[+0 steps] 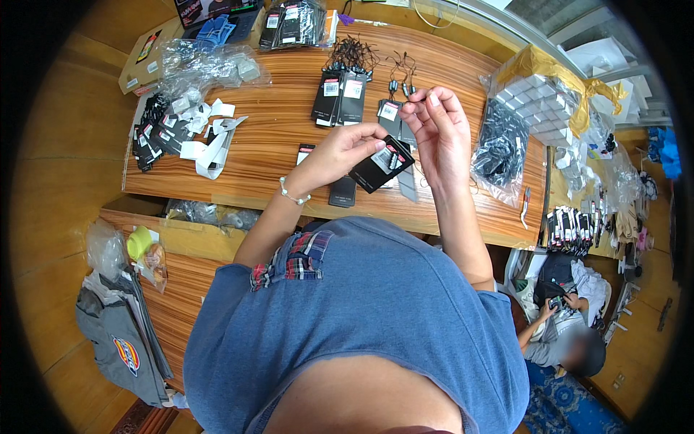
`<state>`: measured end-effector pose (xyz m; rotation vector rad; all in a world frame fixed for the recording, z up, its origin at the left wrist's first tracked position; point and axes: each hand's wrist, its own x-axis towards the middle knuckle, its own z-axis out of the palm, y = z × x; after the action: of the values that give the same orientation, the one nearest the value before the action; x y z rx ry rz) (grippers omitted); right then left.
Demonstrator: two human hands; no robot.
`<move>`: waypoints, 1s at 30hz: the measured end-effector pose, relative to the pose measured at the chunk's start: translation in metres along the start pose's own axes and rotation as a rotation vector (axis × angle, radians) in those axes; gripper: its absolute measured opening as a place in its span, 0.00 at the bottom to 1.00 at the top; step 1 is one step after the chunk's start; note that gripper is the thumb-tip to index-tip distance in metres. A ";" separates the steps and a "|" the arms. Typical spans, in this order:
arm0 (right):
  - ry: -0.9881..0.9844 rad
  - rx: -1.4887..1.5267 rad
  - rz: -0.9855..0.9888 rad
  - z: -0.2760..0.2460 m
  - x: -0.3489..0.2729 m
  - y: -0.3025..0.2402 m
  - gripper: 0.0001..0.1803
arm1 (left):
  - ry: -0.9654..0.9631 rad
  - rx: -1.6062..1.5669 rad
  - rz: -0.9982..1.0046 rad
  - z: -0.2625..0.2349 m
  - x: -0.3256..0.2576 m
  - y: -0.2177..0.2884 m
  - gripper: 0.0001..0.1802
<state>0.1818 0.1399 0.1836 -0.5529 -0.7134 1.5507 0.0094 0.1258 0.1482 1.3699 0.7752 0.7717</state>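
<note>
Between the thumb and fingers of my left hand point(338, 153) is a black hang tag point(373, 178) with a white and red sticker, tilted above the table's near edge. My right hand point(444, 137) is raised beside it, thumb and forefinger pinched together; whatever is between them is too small to make out. Thin black cords point(402, 64) with small dark fasteners show just beyond those fingertips. Behind my hands lies a small pile of tags point(388, 110), partly covered by the right hand. Another black tag point(342, 192) rests under my left wrist.
A stack of corded black tags point(340, 108) lies farther back. Loose tags and white paper strips point(210, 148) cover the left side. To the right are a clear bag of black cords point(499, 145), a wrapped bundle of white boxes point(538, 101) and a cutter point(525, 206). Another person point(564, 340) sits lower right.
</note>
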 end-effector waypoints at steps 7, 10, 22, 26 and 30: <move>-0.012 0.028 -0.038 -0.002 0.001 -0.004 0.05 | 0.242 -0.049 0.112 0.007 0.004 -0.004 0.06; 0.008 0.028 -0.064 0.000 0.001 -0.008 0.05 | 0.201 0.079 0.153 0.004 0.003 -0.006 0.10; -0.147 -0.571 0.027 -0.006 -0.010 -0.015 0.06 | 0.476 0.603 0.453 0.000 -0.003 0.014 0.10; -0.197 -0.644 0.120 -0.004 -0.016 -0.010 0.07 | 0.440 0.471 0.430 -0.001 -0.003 0.026 0.09; -0.222 -0.646 0.131 -0.003 -0.016 -0.008 0.09 | 0.418 0.410 0.402 0.001 -0.003 0.028 0.09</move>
<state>0.1913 0.1242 0.1863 -0.9220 -1.3913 1.5020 0.0083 0.1243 0.1766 1.7908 1.0368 1.2936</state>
